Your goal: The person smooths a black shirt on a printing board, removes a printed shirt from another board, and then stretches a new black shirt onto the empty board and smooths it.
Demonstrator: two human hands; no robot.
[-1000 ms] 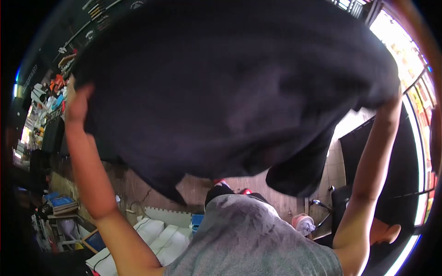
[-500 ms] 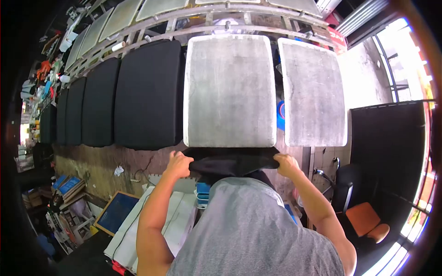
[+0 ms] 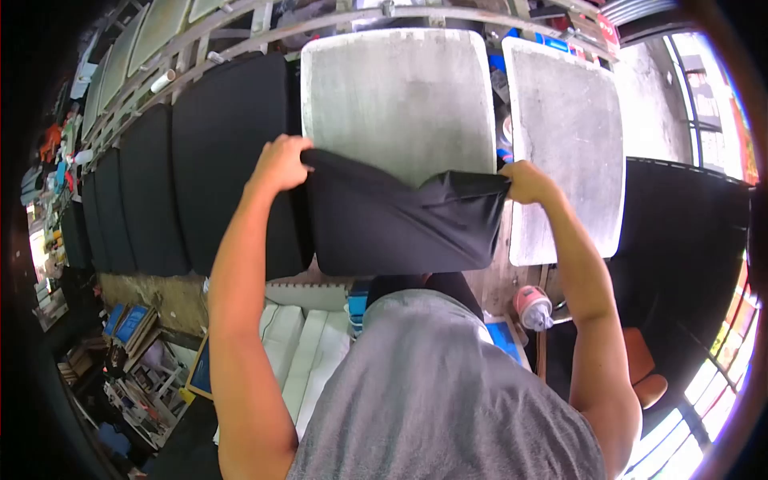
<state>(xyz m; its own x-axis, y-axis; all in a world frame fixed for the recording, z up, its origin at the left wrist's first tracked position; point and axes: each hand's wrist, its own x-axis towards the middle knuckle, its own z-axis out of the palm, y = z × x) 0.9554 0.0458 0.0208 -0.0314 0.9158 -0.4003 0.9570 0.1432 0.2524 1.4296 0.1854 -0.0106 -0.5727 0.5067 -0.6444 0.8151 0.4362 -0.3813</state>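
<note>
A black cloth (image 3: 400, 220) covers the near half of a grey, white-edged board (image 3: 400, 96) in front of me. The cloth's far edge is stretched between my hands and sags in folds toward the middle and right. My left hand (image 3: 282, 162) grips its left corner, beside the neighbouring black-covered board (image 3: 232, 160). At the right corner, my right hand (image 3: 530, 182) holds the cloth in closed fingers, over the gap beside a second bare grey board (image 3: 564, 152). The far half of the middle board is uncovered.
More black-covered boards (image 3: 148, 184) stand in a row to the left. A metal rail (image 3: 336, 20) runs behind the boards. Below are white boxes (image 3: 308, 352), a pink container (image 3: 531, 304) and an orange chair (image 3: 640, 360). Wooden frames (image 3: 132, 324) lie at lower left.
Both hands have moved forward from the board's near edge, drawing the black cloth over its near half. The view has shifted slightly, and the pink container shows more fully.
</note>
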